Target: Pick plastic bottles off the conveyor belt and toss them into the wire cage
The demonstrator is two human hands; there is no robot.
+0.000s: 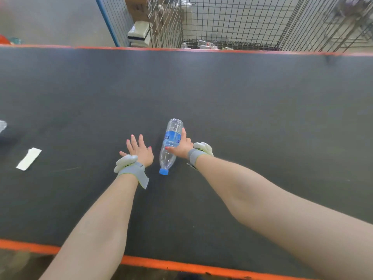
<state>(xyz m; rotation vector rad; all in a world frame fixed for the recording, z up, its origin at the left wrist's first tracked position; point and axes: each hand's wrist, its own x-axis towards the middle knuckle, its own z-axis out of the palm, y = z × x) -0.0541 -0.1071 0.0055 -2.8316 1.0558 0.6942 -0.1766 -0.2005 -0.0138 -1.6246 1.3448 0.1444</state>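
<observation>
Both forearms (105,219) are bare. The left wrist strap (132,170) and right wrist strap (193,156) are grey fabric edged in pale green, and the left one ends in a loose tab. Each carries a white, puffy, lobed pod: left pod (124,161), right pod (204,147). The fingernails (132,135) on the left hand (140,151) and right hand (182,148) are painted pinkish red.

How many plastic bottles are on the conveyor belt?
1 certain: the clear plastic bottle with blue cap and label, gripped by the right hand on the dark conveyor belt. A clear object cut off at its left edge might be another.
</observation>
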